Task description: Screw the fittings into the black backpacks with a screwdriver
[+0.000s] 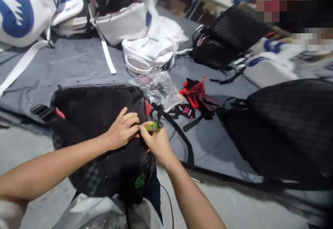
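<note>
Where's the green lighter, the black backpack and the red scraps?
green lighter (152, 127): head view, its green body.
black backpack (96, 109): head view, its flat top panel.
red scraps (194, 93): head view, middle of pile.

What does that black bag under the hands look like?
The bag lies flat on the grey table. It looks like fabric, with a checkered panel near the person, a small green logo, red tabs at two corners and a black strap looping off one side. The left hand rests on it. The right hand, holding a green tool, is at its edge by the strap.
</note>
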Available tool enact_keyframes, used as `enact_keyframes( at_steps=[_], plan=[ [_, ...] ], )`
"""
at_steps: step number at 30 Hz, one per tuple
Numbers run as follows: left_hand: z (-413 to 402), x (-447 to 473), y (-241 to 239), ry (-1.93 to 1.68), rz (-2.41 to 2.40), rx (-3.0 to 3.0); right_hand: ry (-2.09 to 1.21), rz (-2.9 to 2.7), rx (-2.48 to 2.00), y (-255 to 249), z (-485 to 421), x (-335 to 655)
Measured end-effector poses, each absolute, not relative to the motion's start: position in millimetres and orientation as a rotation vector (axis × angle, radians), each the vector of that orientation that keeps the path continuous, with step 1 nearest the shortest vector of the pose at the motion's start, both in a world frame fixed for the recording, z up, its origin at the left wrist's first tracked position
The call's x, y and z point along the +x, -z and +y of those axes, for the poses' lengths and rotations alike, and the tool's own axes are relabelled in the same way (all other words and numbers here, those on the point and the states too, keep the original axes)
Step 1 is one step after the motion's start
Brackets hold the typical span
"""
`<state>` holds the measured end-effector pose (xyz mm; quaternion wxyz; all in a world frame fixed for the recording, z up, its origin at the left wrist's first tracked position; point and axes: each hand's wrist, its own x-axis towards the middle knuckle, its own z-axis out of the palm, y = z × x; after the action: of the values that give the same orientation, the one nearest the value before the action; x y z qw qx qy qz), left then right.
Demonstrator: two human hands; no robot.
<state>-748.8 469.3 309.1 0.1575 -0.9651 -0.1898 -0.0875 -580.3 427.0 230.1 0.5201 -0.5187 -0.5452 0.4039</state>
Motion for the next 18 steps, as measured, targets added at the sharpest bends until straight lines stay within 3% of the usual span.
enact_keyframes(
  at_steps=[6, 10, 14, 18],
  plan=[
    [516, -713, -370, -0.483, -0.289, -2.785, -0.974, -1.227, -1.306, -229, 426, -585],
    [535, -694, -404, -0.761, -0.377, -2.653, -0.981, -1.178, -1.269, -226, 413, -582],
    [495, -682, -434, -0.632, -0.546, -2.608, -0.921, -1.055, -1.003, -240, 380, -565],
    [408, -662, -473, -0.296, -0.525, -2.589, -0.36, -1.123, -0.766, -285, 338, -548]
  ],
)
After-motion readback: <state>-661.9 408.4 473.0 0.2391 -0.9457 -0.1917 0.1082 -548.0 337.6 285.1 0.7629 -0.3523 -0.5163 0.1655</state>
